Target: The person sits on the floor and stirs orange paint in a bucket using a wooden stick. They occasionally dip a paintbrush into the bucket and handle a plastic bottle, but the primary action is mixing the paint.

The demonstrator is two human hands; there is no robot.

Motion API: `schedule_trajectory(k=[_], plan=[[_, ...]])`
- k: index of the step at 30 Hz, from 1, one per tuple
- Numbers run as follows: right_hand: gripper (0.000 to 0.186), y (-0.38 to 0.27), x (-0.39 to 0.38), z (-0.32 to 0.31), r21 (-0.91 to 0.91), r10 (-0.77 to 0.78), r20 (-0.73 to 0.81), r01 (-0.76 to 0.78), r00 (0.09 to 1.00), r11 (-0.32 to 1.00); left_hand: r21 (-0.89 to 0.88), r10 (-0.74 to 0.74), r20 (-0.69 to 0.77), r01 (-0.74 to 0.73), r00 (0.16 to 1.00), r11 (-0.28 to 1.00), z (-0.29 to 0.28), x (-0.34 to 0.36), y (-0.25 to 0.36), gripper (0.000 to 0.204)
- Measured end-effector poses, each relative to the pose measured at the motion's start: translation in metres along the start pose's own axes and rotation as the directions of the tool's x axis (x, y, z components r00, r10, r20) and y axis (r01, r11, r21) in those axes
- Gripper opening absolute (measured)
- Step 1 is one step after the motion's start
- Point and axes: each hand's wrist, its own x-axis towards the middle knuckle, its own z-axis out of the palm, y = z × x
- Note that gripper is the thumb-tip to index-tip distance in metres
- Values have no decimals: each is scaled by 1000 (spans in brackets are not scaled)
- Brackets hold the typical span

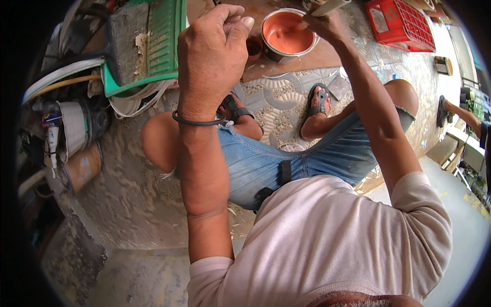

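Observation:
My right hand (323,25) is closed round a pale stick (331,6) at the right rim of a paint can. Its lower end cannot be made out. The round can (280,57) holds thick orange-red paint (287,35) with swirls on its surface. Left of the can, my left hand (215,51) is raised close to the view. Its fingers are curled in with the thumb beside them, and whatever they may hold is hidden. A small dark reddish cup (253,47) stands between my left hand and the can.
The can stands on a brown board (307,62) over patterned floor tiles. A green plastic tray (166,46) lies at the left, a red crate (401,25) at the far right. My sandalled feet (318,105) are just below the board. Another person's foot (445,110) shows at the right edge.

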Motion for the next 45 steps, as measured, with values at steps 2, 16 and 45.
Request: schedule_trajectory(k=[2, 16, 45], plan=[[14, -15, -4, -8, -72, 83, 12, -82, 996, 994, 24, 4, 5, -4, 1000, 1000, -2, 0, -3, 25], [15, -10, 2, -8, -74, 77, -31, -79, 997, 994, -113, -5, 7, 6, 1000, 994, -8, 2, 13, 24], [15, -3, 11, 20, 88, 31, -33, -28, 999, 996, -62, 100, -7, -101, 995, 993, 0, 3, 10, 21]])
